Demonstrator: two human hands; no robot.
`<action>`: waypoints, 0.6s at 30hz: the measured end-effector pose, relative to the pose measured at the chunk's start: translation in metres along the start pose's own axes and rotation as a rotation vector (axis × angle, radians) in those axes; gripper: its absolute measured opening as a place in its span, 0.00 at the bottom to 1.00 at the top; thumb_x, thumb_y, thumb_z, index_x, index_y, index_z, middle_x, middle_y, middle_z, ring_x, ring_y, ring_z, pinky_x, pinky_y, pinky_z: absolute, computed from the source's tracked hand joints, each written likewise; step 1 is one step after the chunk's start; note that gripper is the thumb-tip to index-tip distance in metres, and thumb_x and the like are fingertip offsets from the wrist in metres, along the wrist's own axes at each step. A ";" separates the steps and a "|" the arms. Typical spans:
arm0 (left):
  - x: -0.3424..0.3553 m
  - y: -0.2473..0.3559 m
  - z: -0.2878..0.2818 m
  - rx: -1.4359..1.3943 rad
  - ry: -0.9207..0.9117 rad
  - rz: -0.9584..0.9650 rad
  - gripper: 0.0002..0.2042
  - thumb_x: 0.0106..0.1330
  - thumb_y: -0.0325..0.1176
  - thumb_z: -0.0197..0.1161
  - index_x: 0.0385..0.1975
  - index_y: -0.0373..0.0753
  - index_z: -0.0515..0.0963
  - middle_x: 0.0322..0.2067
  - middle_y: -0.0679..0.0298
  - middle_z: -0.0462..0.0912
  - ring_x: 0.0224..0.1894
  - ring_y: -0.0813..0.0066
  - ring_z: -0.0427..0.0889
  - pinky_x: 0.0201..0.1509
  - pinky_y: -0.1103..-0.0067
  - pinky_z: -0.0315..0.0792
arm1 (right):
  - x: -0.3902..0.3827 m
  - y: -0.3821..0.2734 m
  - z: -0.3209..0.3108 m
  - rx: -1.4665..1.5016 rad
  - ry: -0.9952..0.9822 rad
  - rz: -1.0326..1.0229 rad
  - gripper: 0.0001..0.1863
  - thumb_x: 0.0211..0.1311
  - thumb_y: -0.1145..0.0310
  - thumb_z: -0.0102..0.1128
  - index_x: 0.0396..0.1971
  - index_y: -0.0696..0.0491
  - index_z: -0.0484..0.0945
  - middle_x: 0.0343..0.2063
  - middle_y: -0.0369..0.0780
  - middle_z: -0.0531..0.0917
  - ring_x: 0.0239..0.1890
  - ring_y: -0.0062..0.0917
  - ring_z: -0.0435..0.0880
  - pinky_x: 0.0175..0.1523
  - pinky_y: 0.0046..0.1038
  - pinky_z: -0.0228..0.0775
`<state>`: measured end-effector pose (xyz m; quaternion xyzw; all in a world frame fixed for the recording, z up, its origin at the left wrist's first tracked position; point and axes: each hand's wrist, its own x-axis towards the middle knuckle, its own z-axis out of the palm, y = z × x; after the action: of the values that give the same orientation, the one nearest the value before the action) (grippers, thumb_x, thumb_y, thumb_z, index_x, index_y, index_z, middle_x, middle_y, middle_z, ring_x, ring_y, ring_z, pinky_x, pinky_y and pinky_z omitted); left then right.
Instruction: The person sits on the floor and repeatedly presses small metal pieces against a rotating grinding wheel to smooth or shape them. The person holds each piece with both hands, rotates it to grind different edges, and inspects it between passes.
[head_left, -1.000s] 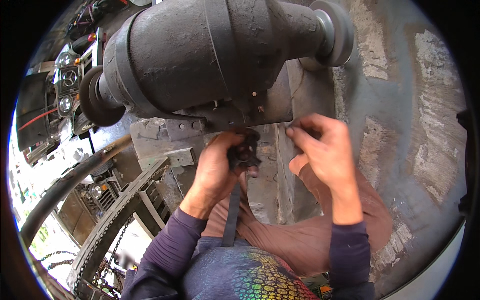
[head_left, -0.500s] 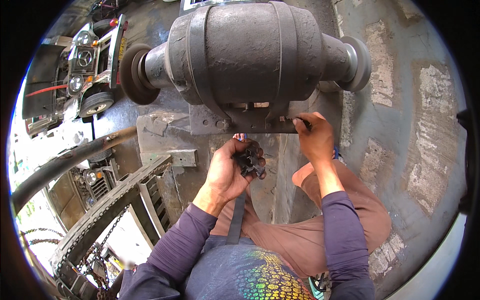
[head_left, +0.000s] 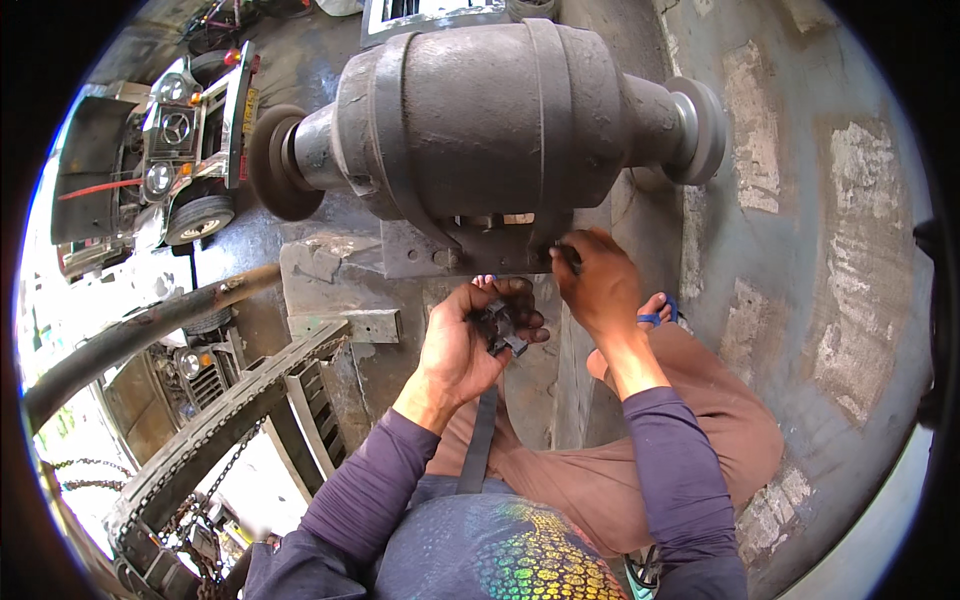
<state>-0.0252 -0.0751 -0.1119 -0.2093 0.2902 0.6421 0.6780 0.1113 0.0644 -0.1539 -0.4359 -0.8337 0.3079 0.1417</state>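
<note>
Dark pieces [head_left: 503, 326] sit in the curled left hand [head_left: 463, 345]; right hand [head_left: 606, 287], grip unclear, partly hides grinder's baseplate [head_left: 480, 259].

Grille emblem [head_left: 176, 127], yellow plate [head_left: 249, 112] on vehicle [head_left: 160, 178]

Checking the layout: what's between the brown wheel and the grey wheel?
In the head view, the bulky motor housing, with two straps over it, sits between the brown wheel and the grey wheel.

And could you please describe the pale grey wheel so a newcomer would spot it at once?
Find the big grey barrel-shaped machine at the top centre. On its right end, up beyond the person's right hand, sits the pale grey wheel. It is clearly paler than the dark, brownish wheel at the opposite end.
</note>
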 end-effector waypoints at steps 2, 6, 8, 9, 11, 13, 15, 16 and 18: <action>-0.003 0.001 -0.004 -0.005 -0.031 0.003 0.22 0.67 0.35 0.43 0.52 0.27 0.75 0.48 0.49 0.81 0.48 0.54 0.81 0.61 0.58 0.73 | 0.007 -0.002 0.001 -0.022 -0.005 -0.015 0.09 0.59 0.67 0.67 0.38 0.54 0.83 0.35 0.46 0.84 0.38 0.46 0.85 0.41 0.42 0.76; -0.013 0.006 -0.012 -0.027 -0.017 0.041 0.24 0.66 0.36 0.44 0.55 0.26 0.74 0.50 0.48 0.80 0.51 0.53 0.80 0.64 0.58 0.71 | 0.006 -0.016 -0.005 0.094 -0.003 0.019 0.08 0.59 0.67 0.67 0.36 0.54 0.82 0.33 0.47 0.84 0.38 0.45 0.85 0.41 0.43 0.76; -0.018 0.011 -0.015 -0.022 0.010 0.061 0.25 0.65 0.37 0.45 0.57 0.26 0.74 0.53 0.47 0.80 0.54 0.52 0.80 0.67 0.58 0.70 | -0.003 -0.027 -0.004 0.117 -0.036 -0.032 0.08 0.59 0.67 0.66 0.35 0.53 0.81 0.32 0.46 0.85 0.37 0.45 0.85 0.39 0.43 0.76; -0.021 0.014 -0.017 -0.019 0.020 0.068 0.26 0.64 0.37 0.45 0.57 0.26 0.73 0.55 0.46 0.79 0.56 0.51 0.79 0.69 0.58 0.68 | -0.007 -0.031 -0.001 0.132 -0.051 -0.032 0.08 0.59 0.66 0.66 0.35 0.53 0.81 0.32 0.46 0.85 0.36 0.45 0.85 0.39 0.44 0.76; -0.026 0.019 -0.017 -0.042 0.015 0.068 0.28 0.63 0.37 0.46 0.59 0.25 0.73 0.59 0.44 0.76 0.60 0.49 0.77 0.71 0.58 0.66 | -0.010 -0.039 0.010 0.040 -0.055 -0.121 0.07 0.60 0.66 0.65 0.36 0.51 0.81 0.30 0.44 0.85 0.33 0.44 0.86 0.37 0.43 0.76; -0.030 0.024 -0.016 -0.096 -0.032 0.062 0.29 0.62 0.37 0.47 0.61 0.25 0.71 0.64 0.43 0.73 0.64 0.47 0.74 0.73 0.59 0.63 | -0.007 -0.039 0.020 -0.029 -0.057 -0.170 0.07 0.62 0.65 0.64 0.37 0.49 0.80 0.29 0.43 0.85 0.32 0.44 0.86 0.36 0.43 0.76; -0.035 0.027 -0.013 -0.082 -0.046 0.072 0.32 0.59 0.38 0.49 0.64 0.24 0.69 0.67 0.41 0.69 0.69 0.45 0.69 0.76 0.58 0.59 | -0.002 -0.037 0.030 -0.078 -0.062 -0.197 0.06 0.64 0.64 0.63 0.38 0.47 0.80 0.28 0.41 0.85 0.30 0.43 0.86 0.35 0.43 0.76; -0.037 0.027 -0.012 -0.090 -0.061 0.076 0.33 0.59 0.38 0.49 0.64 0.24 0.68 0.67 0.40 0.68 0.69 0.44 0.68 0.77 0.58 0.58 | -0.001 -0.036 0.032 -0.116 -0.100 -0.202 0.07 0.65 0.63 0.62 0.40 0.47 0.81 0.28 0.42 0.86 0.31 0.42 0.86 0.35 0.41 0.76; -0.039 0.027 -0.009 -0.098 -0.087 0.075 0.35 0.57 0.38 0.50 0.66 0.24 0.67 0.68 0.40 0.67 0.70 0.44 0.66 0.78 0.57 0.56 | 0.000 -0.035 0.033 -0.214 -0.190 -0.190 0.10 0.68 0.61 0.62 0.44 0.46 0.83 0.30 0.45 0.86 0.31 0.42 0.87 0.36 0.38 0.76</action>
<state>-0.0538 -0.1079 -0.0899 -0.2030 0.2362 0.6889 0.6546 0.0721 0.0366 -0.1571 -0.3365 -0.9088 0.2426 0.0438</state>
